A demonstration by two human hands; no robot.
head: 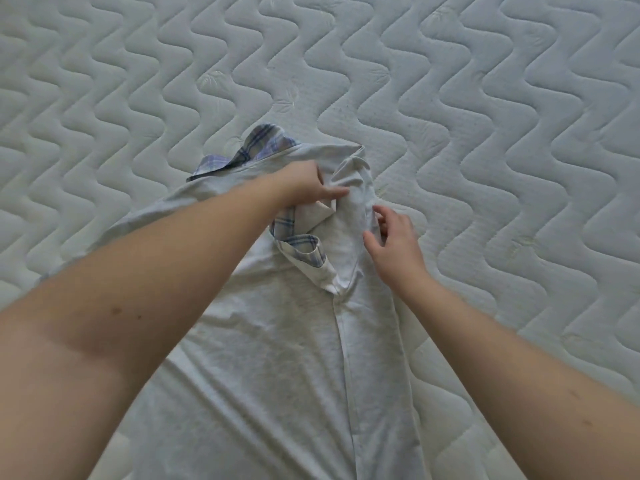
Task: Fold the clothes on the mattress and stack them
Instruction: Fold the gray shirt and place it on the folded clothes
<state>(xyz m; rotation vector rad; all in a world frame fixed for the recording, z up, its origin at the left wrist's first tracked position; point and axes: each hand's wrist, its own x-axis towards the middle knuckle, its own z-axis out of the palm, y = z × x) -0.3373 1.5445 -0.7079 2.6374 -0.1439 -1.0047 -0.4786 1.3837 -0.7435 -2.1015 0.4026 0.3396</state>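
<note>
A white quilted mattress [485, 98], stitched in wavy lines, fills the view and carries a single garment. A pale grey shirt [277, 358] is laid lengthwise on it, running from the near edge of the mattress up toward its middle, with the collar end farthest from the viewer. A checked blue-and-white lining [256, 147] is shown where the far left part of the shirt is turned over, and the same check is seen on a folded-back cuff or placket [304, 251] near the neck opening. A long seam is seen running down the shirt toward the near edge.

The left forearm is stretched across the left side of the shirt. The left hand [304, 185] is placed at the collar area, its fingers curled into the bunched grey cloth and pinching a fold of it, with one finger extended along the fabric.

The right hand [394, 244] is held just beside the right edge of the shirt's upper part, its fingers loosely bent and slightly spread; the fingertips [370, 242] are at the cloth, but whether they touch it or grip it cannot be told.
</note>
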